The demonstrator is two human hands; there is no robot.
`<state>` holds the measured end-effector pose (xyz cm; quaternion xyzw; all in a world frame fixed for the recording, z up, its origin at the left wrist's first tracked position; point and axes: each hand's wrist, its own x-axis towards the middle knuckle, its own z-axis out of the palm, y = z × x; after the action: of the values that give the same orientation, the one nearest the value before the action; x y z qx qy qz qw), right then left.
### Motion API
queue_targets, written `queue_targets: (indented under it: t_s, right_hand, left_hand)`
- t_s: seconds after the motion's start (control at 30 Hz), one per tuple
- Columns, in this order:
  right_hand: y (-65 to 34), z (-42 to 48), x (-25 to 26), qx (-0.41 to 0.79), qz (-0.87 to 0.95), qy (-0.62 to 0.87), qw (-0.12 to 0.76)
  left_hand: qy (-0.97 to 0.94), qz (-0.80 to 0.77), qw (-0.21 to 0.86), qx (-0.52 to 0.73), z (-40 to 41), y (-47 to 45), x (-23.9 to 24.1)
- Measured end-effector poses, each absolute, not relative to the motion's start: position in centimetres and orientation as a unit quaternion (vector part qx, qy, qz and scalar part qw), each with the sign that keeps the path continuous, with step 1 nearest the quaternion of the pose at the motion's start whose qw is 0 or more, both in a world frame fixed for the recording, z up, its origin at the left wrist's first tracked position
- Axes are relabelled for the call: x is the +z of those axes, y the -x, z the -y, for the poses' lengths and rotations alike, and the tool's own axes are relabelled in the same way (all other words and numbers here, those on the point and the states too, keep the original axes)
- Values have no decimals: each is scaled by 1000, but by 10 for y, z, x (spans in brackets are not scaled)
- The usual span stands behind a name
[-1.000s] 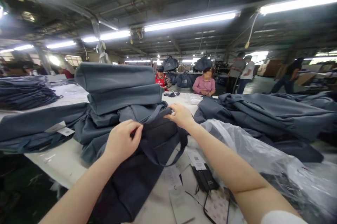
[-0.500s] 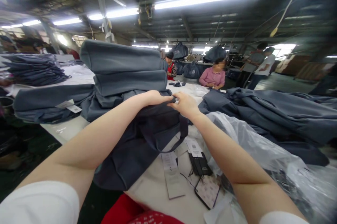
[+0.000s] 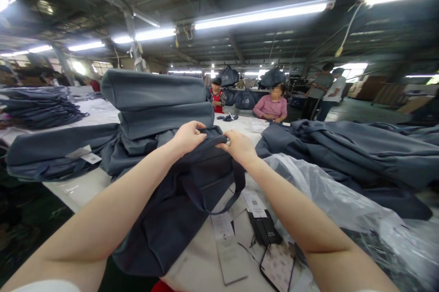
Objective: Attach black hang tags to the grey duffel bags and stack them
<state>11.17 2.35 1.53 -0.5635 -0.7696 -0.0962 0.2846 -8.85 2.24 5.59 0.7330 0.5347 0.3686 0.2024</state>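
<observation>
A broad heap of dark fabric (image 3: 346, 155) covers the right of the white worktop (image 3: 194, 262), crumpled clear plastic (image 3: 305, 187) before it. The navy bag (image 3: 178, 205) lies centrally, hemmed in behind by stacked bags (image 3: 157, 93). The right hand (image 3: 238, 146) pinches its upper edge; the left hand (image 3: 188, 138) curls there, grip unclear. Nearby sits a black packet (image 3: 266, 230).

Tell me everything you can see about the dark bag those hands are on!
The dark bag is navy-grey and looks like soft, creased cloth with seams. A strap handle loops down its side. It lies slantwise on the white table, its near end seeming to poke past the edge. The right hand pinches its top edge; the left hand, fingers curled, is at that edge too. I can't see inside.
</observation>
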Motion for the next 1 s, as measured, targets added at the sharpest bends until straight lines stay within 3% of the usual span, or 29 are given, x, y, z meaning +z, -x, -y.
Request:
queue_targets:
  t_s: [0.17,0.43,0.5,0.67,0.8,1.0]
  right_hand:
    - [-112,-24,14,-108,761,583,264]
    - [-89,-24,12,-134,788,541,261]
    - [-83,-23,11,-132,794,536,254]
    - [-62,0,18,-85,812,471,334]
    - [-37,41,23,12,865,297,403]
    - [-11,71,9,117,946,169,250]
  left_hand:
    - [-742,-552,135,356,37,180,26]
    - [-452,-707,263,476,170,302,-129]
    - [-426,-746,227,458,187,299,-147]
    - [-604,-677,-121,403,189,259,-122]
    - [-741,-589,-112,302,160,238,-94]
    - [-674,-682,-104,264,136,224,-76]
